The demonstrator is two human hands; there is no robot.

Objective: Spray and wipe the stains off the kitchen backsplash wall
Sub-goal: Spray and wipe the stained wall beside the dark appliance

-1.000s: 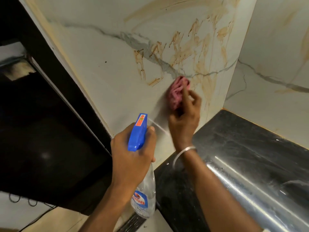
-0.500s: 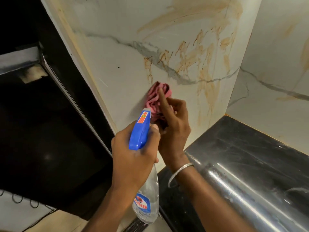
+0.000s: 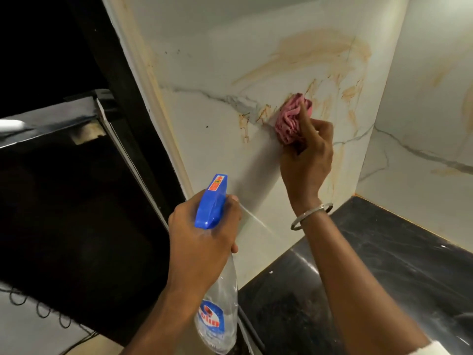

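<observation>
The white marble backsplash wall carries orange-brown stains across its upper middle and small dark specks. My right hand grips a bunched pink cloth and presses it against the wall on the stained grey vein. My left hand holds a clear spray bottle with a blue trigger head, nozzle pointing at the wall, lower and left of the cloth.
A black glossy countertop runs along the lower right, meeting a second marble wall at the corner. A dark appliance or cabinet fills the left. A coiled cord hangs at lower left.
My right hand swept the cloth left and then back right and up along the wall, onto the stained vein. The left hand kept the bottle steady.
</observation>
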